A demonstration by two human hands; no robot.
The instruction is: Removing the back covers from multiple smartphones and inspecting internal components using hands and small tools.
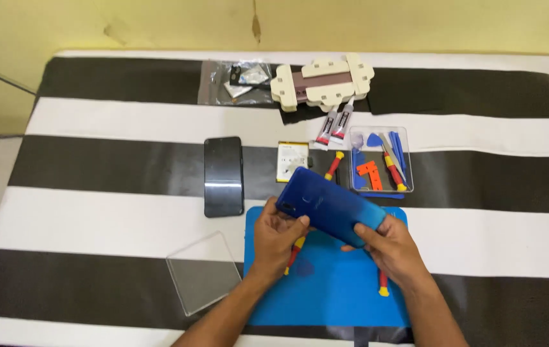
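Observation:
Both hands hold a blue phone back cover (329, 205) tilted above a blue work mat (326, 289). My left hand (276, 234) grips its upper left end, and my right hand (387, 247) grips its lower right end. Two red and yellow screwdrivers lie on the mat, one (294, 254) partly under my left hand and one (383, 283) beside my right wrist. A black phone screen (223, 175) lies flat to the left, and a white phone battery (292, 160) rests just beyond the cover.
A clear phone case (202, 271) lies at the lower left. A clear tray of small tools (380, 160), two glue tubes (335, 127), another screwdriver (333, 165), a cream clamp jig (321, 81) and a plastic parts bag (236, 82) sit farther back on the black and white striped table.

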